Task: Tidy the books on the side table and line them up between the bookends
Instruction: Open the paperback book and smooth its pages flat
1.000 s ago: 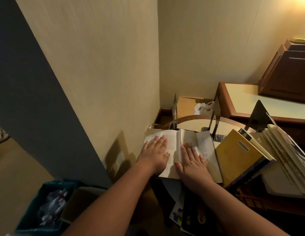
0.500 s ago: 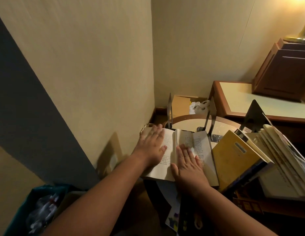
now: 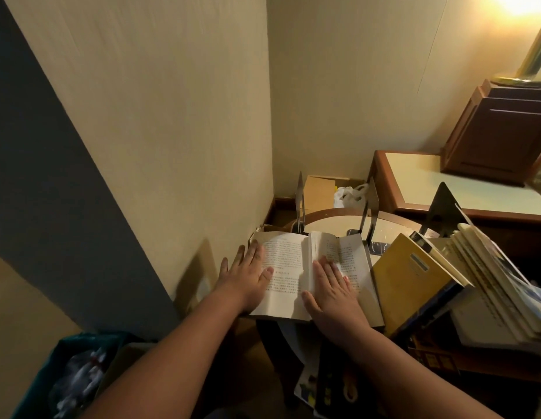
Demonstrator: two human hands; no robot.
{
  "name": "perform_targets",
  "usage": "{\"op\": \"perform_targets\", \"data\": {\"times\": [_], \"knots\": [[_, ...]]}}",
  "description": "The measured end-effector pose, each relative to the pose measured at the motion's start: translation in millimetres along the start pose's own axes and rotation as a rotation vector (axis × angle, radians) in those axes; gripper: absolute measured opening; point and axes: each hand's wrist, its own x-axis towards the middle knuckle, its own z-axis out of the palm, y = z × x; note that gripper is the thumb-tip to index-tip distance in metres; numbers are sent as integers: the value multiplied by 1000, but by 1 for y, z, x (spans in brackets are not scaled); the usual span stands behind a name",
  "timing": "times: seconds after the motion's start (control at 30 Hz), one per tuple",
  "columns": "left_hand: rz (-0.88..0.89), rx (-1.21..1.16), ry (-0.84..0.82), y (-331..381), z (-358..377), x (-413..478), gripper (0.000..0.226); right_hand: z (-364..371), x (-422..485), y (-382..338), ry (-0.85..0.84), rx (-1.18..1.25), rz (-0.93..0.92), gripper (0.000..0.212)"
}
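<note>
On the head camera I see an open book [image 3: 311, 270] lying flat on the round side table [image 3: 332, 220], and I take it as my landmark. My left hand [image 3: 248, 278] rests flat, fingers spread, over its left page edge; my right hand [image 3: 332, 290] lies flat on its right page, gripping nothing. The hands sit apart, one either side of the spine. Beyond the book stand two metal bookends [image 3: 299, 204], upright. Right of the book a yellow book [image 3: 411, 279] leans, touching it, against tilted books [image 3: 489, 276] and a black bookend [image 3: 442, 207].
</note>
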Motion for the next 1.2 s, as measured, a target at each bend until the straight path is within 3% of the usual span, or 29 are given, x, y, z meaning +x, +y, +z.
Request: {"op": "perform_targets", "data": {"times": [0.23, 0.53, 0.77, 0.97, 1.2], "knots": [[-34, -54, 10, 8, 2, -19, 67, -18, -7, -2, 127, 190, -46, 97], [29, -28, 104, 13, -5, -33, 64, -54, -16, -15, 327, 70, -110, 78], [397, -91, 581, 26, -30, -42, 62, -67, -19, -23, 385, 127, -201, 65], [680, -21, 633, 52, -54, -41, 42, -73, -28, -30, 406, 296, -239, 60], [799, 21, 636, 60, -65, -43, 21, -77, -33, -29, 371, 499, -212, 48]]}}
